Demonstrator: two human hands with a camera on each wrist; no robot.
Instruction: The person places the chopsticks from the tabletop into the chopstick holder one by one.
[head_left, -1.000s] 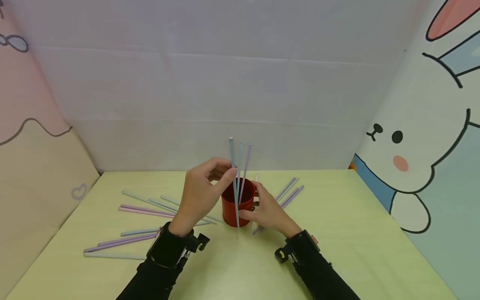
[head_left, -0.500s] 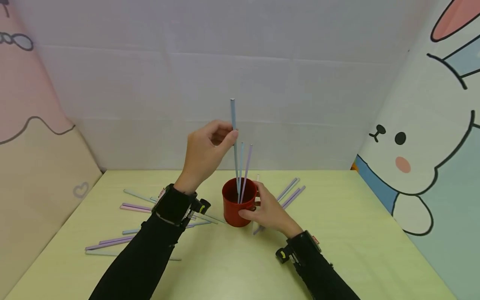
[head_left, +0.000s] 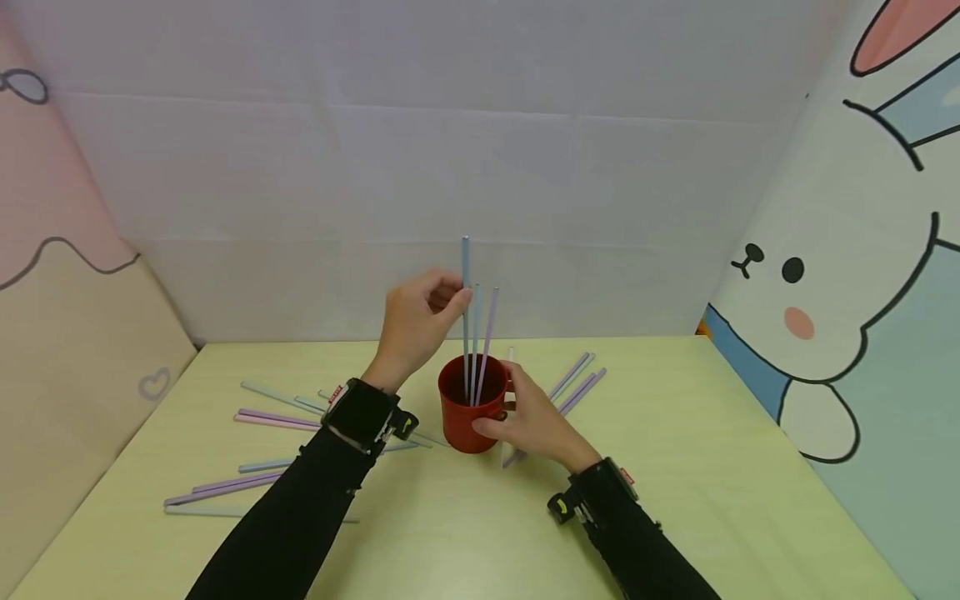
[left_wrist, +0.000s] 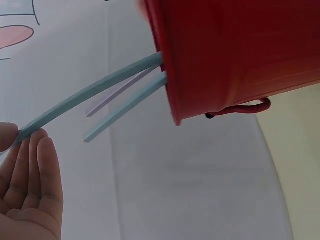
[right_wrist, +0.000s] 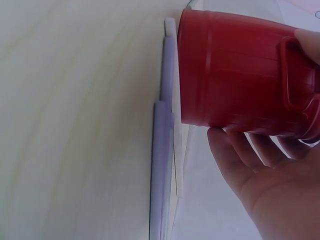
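Observation:
A red mug (head_left: 471, 425) stands on the table. My right hand (head_left: 536, 421) grips it from the handle side, thumb toward the front; in the right wrist view the fingers (right_wrist: 227, 157) lie along the mug's wall. Above the rim, my left hand (head_left: 423, 312) pinches a blue straw (head_left: 465, 258) between thumb and fingertips. That straw's lower part reaches into the mug, and in the left wrist view it bends slightly. A light blue straw (head_left: 476, 325) and a purple straw (head_left: 491, 321) also lean inside the mug. Their lower ends are hidden in the left wrist view.
Several loose straws (head_left: 277, 421) in blue, green, pink and purple lie to the left, partly behind my left arm. More purple and pale straws (head_left: 581, 387) lie at the right, behind my right hand. A pale wall (head_left: 375, 292) closes off the table's back.
My left hand first rose with the blue straw, whose lower end passed from the mug's front to above its opening. It has since come down, lowering the straw inside. My right hand stays on the mug.

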